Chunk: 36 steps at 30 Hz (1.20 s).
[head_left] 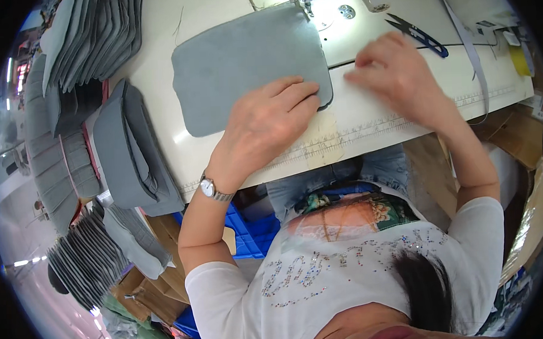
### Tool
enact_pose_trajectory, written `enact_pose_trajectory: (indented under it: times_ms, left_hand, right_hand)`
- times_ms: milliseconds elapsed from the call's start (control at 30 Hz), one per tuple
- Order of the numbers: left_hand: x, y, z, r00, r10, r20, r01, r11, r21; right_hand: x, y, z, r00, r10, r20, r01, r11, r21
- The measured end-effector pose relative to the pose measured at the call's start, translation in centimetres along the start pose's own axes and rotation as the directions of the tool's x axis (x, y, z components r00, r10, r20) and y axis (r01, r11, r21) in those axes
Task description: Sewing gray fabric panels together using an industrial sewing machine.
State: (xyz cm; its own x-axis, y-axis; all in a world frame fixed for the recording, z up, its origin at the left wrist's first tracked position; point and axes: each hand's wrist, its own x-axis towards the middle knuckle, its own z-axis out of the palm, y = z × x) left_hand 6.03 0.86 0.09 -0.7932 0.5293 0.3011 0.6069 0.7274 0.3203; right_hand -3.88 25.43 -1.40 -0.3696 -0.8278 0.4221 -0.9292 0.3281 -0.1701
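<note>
A grey, flat panel (248, 55) with rounded corners, fabric or leather-like, lies on the white sewing table. Its far right corner is beside the lit needle area of a sewing machine (305, 4). My left hand (272, 118), with a watch at the wrist, rests palm down on the panel, its fingers closed together at the near right edge. My right hand (394, 73) is over the table to the right of the panel, apart from it. Its fingers are curled but smeared by motion, so whether they hold anything cannot be told. Dark thread snips (420, 36) lie just beyond it.
Stacks of grey pieces (96, 38) and a folded grey piece (116, 158) stand at the left. A measuring tape (397, 124) runs along the table's near edge. A pale strap (476, 69) hangs at the right. Below is a blue crate (247, 231).
</note>
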Motion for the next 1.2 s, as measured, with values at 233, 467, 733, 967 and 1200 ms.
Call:
enact_pose_trajectory:
  times_ms: [233,467,733,967,1200]
  left_hand:
    - [-0.3,-0.3,1.2,0.992,0.067,-0.105,-0.063,0.997,0.040]
    - [-0.1,-0.5,1.8,0.977,0.089,-0.195,-0.084,0.996,0.029]
    - [-0.4,-0.4,1.8,0.979,0.073,-0.189,-0.079,0.997,-0.024]
    - [-0.8,-0.1,1.6,0.995,-0.027,-0.098,0.016,0.994,-0.105]
    - [-0.7,-0.5,2.3,0.973,0.092,-0.213,-0.069,0.991,0.116]
  right_hand:
    - [-1.2,-3.1,1.1,0.997,0.032,-0.071,-0.025,0.994,0.108]
    - [-1.4,-3.0,1.3,0.994,0.052,-0.092,-0.042,0.993,0.111]
    - [0.2,-2.7,1.9,0.978,-0.071,-0.195,0.087,0.993,0.076]
    - [1.6,-1.4,2.4,0.934,-0.353,0.053,0.348,0.934,0.087]
    - [2.0,-0.7,3.1,0.963,-0.237,-0.125,0.265,0.913,0.310]
